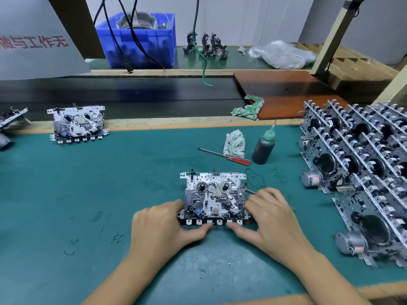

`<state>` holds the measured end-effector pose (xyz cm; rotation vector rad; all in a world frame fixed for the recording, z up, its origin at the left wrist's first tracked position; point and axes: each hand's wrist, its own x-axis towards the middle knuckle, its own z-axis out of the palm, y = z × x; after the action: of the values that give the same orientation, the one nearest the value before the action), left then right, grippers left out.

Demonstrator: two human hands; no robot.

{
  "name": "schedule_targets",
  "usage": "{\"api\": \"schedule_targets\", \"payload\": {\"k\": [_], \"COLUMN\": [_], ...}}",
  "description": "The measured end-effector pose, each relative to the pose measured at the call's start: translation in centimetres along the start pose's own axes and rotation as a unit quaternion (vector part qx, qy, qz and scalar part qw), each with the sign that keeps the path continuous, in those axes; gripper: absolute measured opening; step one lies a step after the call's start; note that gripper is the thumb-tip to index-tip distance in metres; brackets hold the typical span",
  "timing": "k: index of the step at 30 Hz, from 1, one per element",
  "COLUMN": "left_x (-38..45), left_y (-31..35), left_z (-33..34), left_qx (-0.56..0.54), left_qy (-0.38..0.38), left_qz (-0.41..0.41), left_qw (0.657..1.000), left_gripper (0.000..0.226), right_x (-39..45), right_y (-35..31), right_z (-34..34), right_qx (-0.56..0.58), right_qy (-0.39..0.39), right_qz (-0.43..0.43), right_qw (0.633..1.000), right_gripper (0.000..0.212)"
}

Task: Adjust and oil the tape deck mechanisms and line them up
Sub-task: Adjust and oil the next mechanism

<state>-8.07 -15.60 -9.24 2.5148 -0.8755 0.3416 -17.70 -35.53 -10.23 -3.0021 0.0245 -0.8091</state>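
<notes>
1. So, mat (88,194) first: green, our whole work area.
2. Stack (361,168) of decks on the right, well apart from ours, probably the queue.
3. Deck (214,198) lies flat at centre, just in front of us. We steady it for adjusting.
4. Left hand (163,225) grips its left edge, thumb under the key row.
5. Right hand (271,219) grips the right edge, thumb likewise.
6. Oil bottle (263,148) stands upright beyond, beside the screwdriver (224,155); both untouched, within reach.
</notes>
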Motion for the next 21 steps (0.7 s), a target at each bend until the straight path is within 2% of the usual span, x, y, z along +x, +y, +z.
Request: {"api": "schedule_targets", "payload": {"k": [6, 12, 18, 21], "left_x": [0.0, 0.2, -0.3, -0.4], "left_y": [0.1, -1.0, -1.0, -0.9], "left_z": [0.0, -0.5, -0.8, -0.8], "left_qx": [0.005, -0.043, -0.058, -0.045], "left_qy": [-0.004, -0.032, -0.063, -0.059], "left_qz": [-0.013, 0.063, 0.129, 0.102], "left_qw": [1.000, 0.997, 0.988, 0.992], "left_gripper": [0.058, 0.065, 0.062, 0.055], "right_x": [0.0, -0.1, -0.1, -0.3], "right_y": [0.0, -0.1, -0.1, 0.0], "right_z": [-0.1, 0.2, -0.2, -0.2], "right_qx": [0.033, 0.003, 0.014, 0.021], "right_qy": [-0.011, 0.010, 0.029, 0.016], "right_qz": [-0.004, -0.004, 0.027, 0.012], "right_qw": [0.999, 1.000, 0.999, 1.000], "right_gripper": [0.054, 0.050, 0.061, 0.058]}}
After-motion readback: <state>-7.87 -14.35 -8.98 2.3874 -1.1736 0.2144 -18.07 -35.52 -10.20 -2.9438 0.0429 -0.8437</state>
